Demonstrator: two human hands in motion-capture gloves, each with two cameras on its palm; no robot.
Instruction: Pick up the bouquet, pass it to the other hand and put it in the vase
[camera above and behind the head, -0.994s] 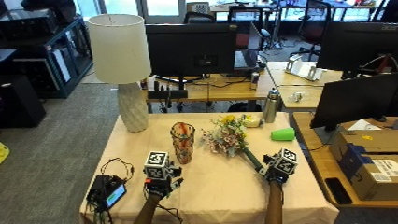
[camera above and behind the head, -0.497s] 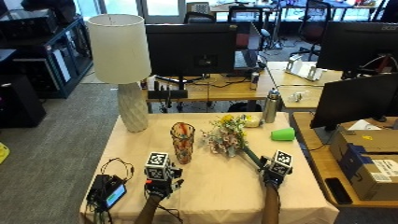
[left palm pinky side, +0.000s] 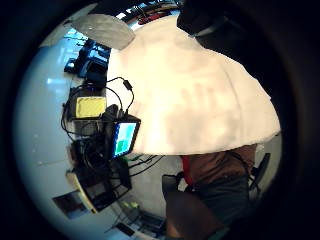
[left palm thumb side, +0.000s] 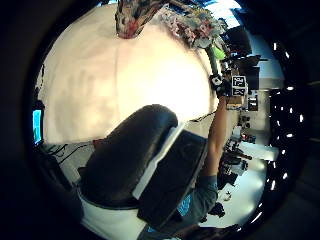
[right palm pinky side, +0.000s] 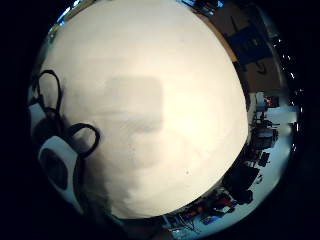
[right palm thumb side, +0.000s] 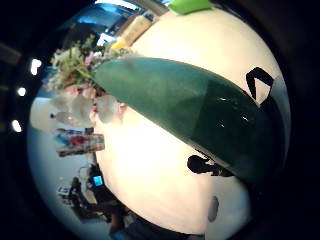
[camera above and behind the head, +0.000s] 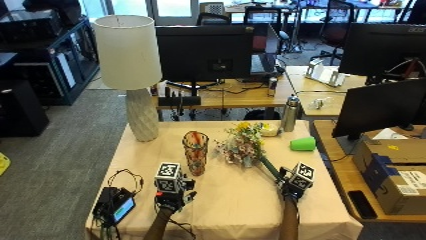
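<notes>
You are seated in an open-plan office. Beyond your cream-clothed table (camera above and behind the head: 226, 200) stand rows of wooden desks (camera above and behind the head: 233, 100) carrying large black flat monitors (camera above and behind the head: 203, 47), with cables trailing over them, and black swivel chairs (camera above and behind the head: 333, 15) sit further back. Grey carpet (camera above and behind the head: 60, 150) covers the floor, and dark shelving units (camera above and behind the head: 46, 55) line the left side. Brown cardboard boxes (camera above and behind the head: 393, 170) are stacked at your right. A tall table lamp with a white drum shade (camera above and behind the head: 128, 50) stands on your table's far left corner.

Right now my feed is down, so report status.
Right hand grips bouquet stem. Left hand free over table. Vase upright, empty, between hands.
</notes>
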